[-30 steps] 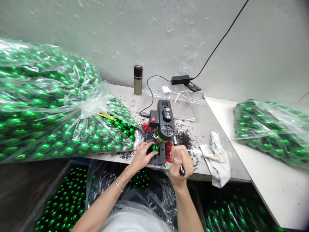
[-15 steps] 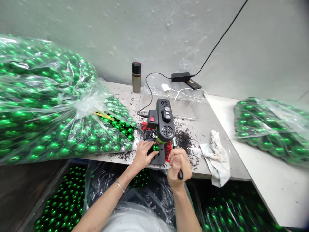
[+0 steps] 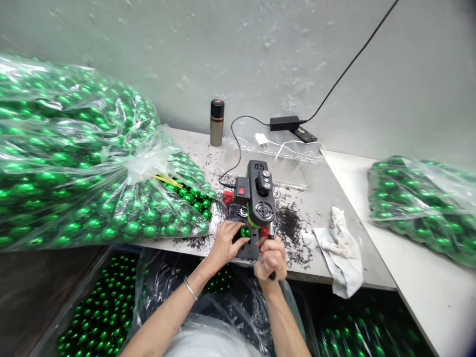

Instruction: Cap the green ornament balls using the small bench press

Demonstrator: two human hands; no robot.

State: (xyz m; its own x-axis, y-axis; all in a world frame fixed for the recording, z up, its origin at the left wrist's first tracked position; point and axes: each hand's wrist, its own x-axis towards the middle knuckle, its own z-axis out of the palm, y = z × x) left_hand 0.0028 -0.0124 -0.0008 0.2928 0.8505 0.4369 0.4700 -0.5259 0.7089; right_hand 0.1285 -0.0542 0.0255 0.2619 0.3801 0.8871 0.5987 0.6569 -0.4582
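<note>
A small black bench press machine with a red switch and round vents stands near the table's front edge. Under its head sits a shiny green ball, pinched between the thumb and fingers of my left hand. My right hand is wrapped round the black-gripped lever on the machine's right side. The machine's black base plate shows below the ball. The lower face of the head, where it meets the ball, is hidden. Red bits lie beside the base.
A large clear bag of green balls fills the left side, its mouth open towards the machine. Another bag lies right. A bottle, a power adapter, a stained cloth and black scraps are on the table.
The view has shifted slightly, so everything appears a little lower and further right. My right hand and the lever have come closer to the machine. My left hand keeps hold of the ball.
</note>
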